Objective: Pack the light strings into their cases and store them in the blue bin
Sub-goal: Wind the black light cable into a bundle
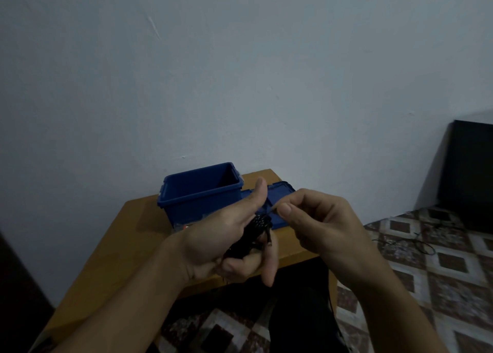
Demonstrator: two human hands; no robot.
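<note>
- Step in hand, as I judge it: coiling. The left grip (pixel 226 236) is clasping a dark light string (pixel 254 232) bundle above the worktop (pixel 128 235), just before the open blue bin (pixel 192 206)
- The right grip (pixel 320 222) is pinching a thin strand end beside the bundle
- Next move is calling for tucking that end in, then finding a case; none is showing
- No writing is showing legibly; the sticker low on the bin is too small

In front of me stands a small wooden table (pixel 112 246), its far end close to a pale bluish wall (pixel 240 72) that carries a few scuffs. The floor (pixel 440 272) on my right is tiled in a brown and cream diamond pattern. A black boxy piece of furniture (pixel 469 171) stands there by the wall, and a dark shape (pixel 16 286) fills the lower left edge
</note>
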